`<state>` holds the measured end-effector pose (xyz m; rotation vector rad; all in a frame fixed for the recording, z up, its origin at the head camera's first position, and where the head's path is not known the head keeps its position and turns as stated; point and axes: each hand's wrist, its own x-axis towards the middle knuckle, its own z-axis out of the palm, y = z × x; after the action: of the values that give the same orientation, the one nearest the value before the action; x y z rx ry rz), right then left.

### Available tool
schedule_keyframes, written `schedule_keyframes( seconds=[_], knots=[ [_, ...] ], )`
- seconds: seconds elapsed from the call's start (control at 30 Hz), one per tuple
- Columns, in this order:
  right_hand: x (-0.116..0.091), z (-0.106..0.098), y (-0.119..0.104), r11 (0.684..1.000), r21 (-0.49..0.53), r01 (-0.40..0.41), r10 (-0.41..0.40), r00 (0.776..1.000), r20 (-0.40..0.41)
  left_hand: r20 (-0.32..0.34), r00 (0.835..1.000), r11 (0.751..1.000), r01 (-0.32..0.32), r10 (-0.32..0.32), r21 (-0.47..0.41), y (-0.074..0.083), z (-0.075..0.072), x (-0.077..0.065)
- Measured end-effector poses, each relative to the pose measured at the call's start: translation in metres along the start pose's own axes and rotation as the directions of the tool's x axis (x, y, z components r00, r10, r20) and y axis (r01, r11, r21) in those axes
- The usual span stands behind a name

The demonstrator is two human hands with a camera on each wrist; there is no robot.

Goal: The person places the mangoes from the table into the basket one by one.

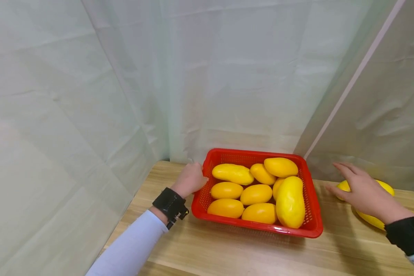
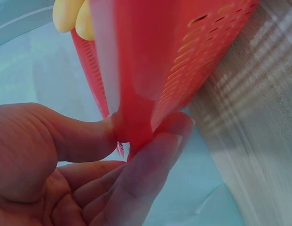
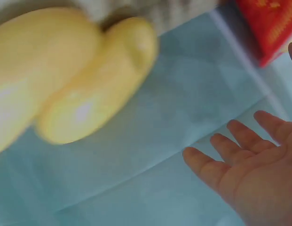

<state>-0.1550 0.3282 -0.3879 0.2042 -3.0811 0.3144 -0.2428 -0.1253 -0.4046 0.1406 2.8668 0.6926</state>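
A red plastic basket (image 1: 234, 222) with perforated walls stands on the table, filled with several orange-yellow mangoes (image 1: 225, 208) and some longer papayas (image 1: 290, 203). My left hand (image 1: 189, 179) is at its left end; in the left wrist view the thumb and fingers pinch the red rim (image 2: 141, 94). To the right of the basket, my right hand (image 1: 369, 191) hovers with spread fingers, holding nothing. Beneath and behind it lie two yellow papayas (image 1: 385, 188), partly covered by the hand. The right wrist view shows both papayas (image 3: 96, 84) apart from the fingers, somewhat blurred.
The wood-grain table (image 1: 255, 255) extends in front of the basket. Pale sheeting (image 1: 241, 84) hangs close behind the basket and along the left side, and a greyer sheet (image 1: 390, 115) hangs at the right, behind the loose papayas.
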Motion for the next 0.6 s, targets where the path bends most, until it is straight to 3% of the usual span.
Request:
schedule_keyframes(
  seconds=[0.2, 0.43, 0.6],
  knots=[
    [-0.027, 0.011, 0.04, 0.995, -0.06, -0.08, 0.074, 0.992, -0.101, -0.003, 1.0, 1.0, -0.006, 0.006, -0.001, 0.0, 0.0, 0.001],
    [-0.058, 0.025, 0.076, 0.973, -0.081, -0.215, 0.207, 0.973, -0.101, -0.021, 1.0, 1.0, -0.011, 0.011, 0.019, 0.0, 0.0, 0.0],
    [-0.069, 0.037, 0.092, 0.974, -0.08, -0.214, 0.203, 0.971, -0.125, -0.015, 1.0, 1.0, 0.0, 0.0, 0.016, 0.001, -0.001, -0.001]
  ],
)
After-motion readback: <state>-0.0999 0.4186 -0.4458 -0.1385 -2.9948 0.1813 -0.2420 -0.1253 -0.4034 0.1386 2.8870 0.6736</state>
